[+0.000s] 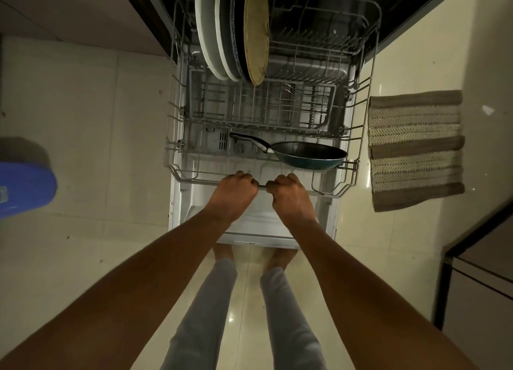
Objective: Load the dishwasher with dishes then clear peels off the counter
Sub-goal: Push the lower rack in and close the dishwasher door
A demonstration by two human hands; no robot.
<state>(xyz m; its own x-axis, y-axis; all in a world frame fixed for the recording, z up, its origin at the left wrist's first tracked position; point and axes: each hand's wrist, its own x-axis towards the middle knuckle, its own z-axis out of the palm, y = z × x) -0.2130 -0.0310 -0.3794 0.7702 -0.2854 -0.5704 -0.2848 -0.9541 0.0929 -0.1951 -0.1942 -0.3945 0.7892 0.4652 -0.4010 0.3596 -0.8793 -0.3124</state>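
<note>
The dishwasher's lower wire rack is pulled out over the open door. My left hand and my right hand both grip the rack's front rail, side by side. A dark frying pan lies in the rack's front right corner, its handle pointing left. Several large plates and a tan round board stand on edge at the rack's back. The counter and any peels are out of view.
A striped woven mat lies on the tiled floor right of the dishwasher. A blue plastic tub sits at the left edge. A dark cabinet corner juts in at the lower right. My legs stand just before the door.
</note>
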